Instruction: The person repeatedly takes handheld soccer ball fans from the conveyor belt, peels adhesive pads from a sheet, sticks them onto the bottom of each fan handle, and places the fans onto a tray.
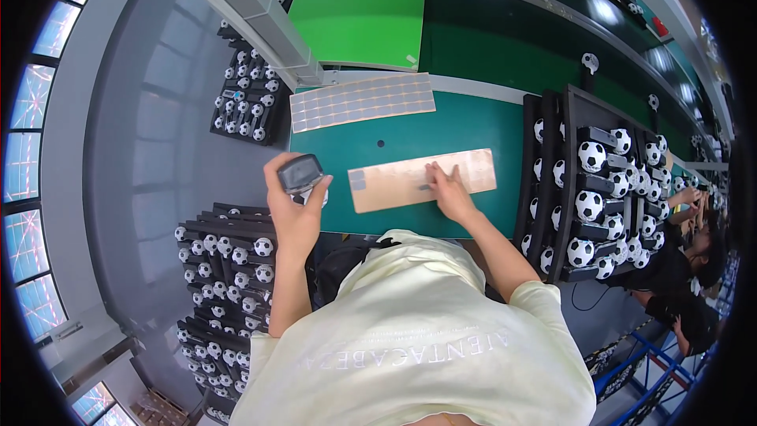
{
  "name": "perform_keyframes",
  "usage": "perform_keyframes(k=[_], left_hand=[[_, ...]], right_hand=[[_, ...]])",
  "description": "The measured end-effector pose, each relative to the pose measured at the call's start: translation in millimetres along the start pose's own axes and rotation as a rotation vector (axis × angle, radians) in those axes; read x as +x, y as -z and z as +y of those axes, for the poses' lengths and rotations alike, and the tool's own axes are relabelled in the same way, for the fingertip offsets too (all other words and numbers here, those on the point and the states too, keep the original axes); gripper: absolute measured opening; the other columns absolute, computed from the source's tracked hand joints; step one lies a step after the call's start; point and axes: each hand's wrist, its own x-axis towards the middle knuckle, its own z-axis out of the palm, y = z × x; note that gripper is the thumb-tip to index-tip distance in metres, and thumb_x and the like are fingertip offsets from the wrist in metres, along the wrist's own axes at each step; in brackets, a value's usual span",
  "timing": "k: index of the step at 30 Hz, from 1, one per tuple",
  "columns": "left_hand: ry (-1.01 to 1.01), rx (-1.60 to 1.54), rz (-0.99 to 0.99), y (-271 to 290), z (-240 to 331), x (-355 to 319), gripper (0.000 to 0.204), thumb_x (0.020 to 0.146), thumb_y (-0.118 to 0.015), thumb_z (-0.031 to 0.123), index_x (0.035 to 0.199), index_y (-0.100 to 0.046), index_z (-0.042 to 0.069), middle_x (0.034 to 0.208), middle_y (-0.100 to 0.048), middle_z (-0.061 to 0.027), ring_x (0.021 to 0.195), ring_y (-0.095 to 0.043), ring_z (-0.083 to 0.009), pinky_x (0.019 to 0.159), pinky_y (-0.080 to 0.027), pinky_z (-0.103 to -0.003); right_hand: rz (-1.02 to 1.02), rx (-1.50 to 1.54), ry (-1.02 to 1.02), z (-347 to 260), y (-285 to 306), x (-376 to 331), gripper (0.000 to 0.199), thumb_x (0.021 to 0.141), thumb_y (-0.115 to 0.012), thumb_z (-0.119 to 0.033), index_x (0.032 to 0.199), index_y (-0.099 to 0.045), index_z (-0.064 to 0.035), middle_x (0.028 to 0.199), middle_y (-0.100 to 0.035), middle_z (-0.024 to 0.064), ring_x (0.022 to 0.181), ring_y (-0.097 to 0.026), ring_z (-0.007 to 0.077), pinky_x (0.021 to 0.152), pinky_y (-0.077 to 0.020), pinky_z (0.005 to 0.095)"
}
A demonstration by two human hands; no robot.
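My left hand [296, 209] is closed round a dark grey, block-shaped base [300, 173], held up at the left edge of the green table. A bit of white [319, 194] shows beneath the base, mostly behind my fingers. My right hand [451, 192] rests on a tan backing sheet [394, 185], fingers bent together near its middle. A small dark spot shows by those fingertips; what they pinch, if anything, is too small to make out. One grey sticker [358, 180] sits at the sheet's left end. Beyond lies a second sheet [363, 101] covered with rows of grey stickers.
At right, a black rack [568, 181] holds several soccer-ball pieces on dark bases. More stacked trays [229, 268] of them stand left of me. A bright green board [359, 12] lies beyond a grey post [252, 16]. Other people [686, 268] work at far right.
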Motion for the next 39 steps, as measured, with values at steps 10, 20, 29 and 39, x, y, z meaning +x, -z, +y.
perform_keyframes(k=[10, 20, 29, 39], left_hand=[[-0.369, 0.001, -0.265, -59, 27, -4, 0.051, 0.067, -0.069, -0.01, 0.108, -0.041, 0.005, 0.105, -0.052, -0.0127, 0.093, -0.053, -0.0186, 0.081, -0.045, -0.03], [-0.626, -0.114, -0.286, -86, 77, -9, 0.057, 0.058, -0.066, -0.012, 0.107, -0.044, 0.005, 0.102, -0.054, -0.0147, 0.09, -0.052, -0.0313, 0.078, -0.041, -0.038], [-0.713, -0.071, -0.299, -85, 86, -12, 0.054, 0.059, -0.065, -0.009, 0.107, -0.044, 0.005, 0.1, -0.053, -0.0147, 0.09, -0.052, -0.0324, 0.077, -0.038, -0.041], [-0.787, 0.003, -0.284, -87, 88, -10, 0.052, 0.06, -0.064, -0.009, 0.107, -0.044, 0.004, 0.098, -0.052, -0.0156, 0.089, -0.052, -0.0331, 0.077, -0.038, -0.042]], right_hand=[[0.313, 1.092, -0.213, -106, 177, -25, 0.004, 0.091, -0.045, -0.003, 0.093, -0.042, -0.0003, 0.084, -0.058, 0.0136, 0.057, -0.059, 0.0138, 0.043, -0.046, 0.0219], [0.481, 1.037, 0.107, -230, 262, -59, 0.008, 0.087, -0.052, 0.002, 0.092, -0.046, 0.0023, 0.074, -0.059, 0.0099, 0.054, -0.057, 0.0078, 0.037, -0.037, 0.0163], [0.311, 1.205, 0.001, -229, 270, -57, 0.011, 0.084, -0.058, 0.003, 0.088, -0.048, 0.0031, 0.068, -0.058, 0.0066, 0.051, -0.053, 0.0041, 0.038, -0.0343, 0.0155], [0.467, 1.131, -0.107, -236, 268, -51, 0.014, 0.076, -0.064, 0.003, 0.074, -0.05, 0.0015, 0.06, -0.056, 0.0072, 0.041, -0.046, 0.0036, 0.033, -0.028, 0.0146]])
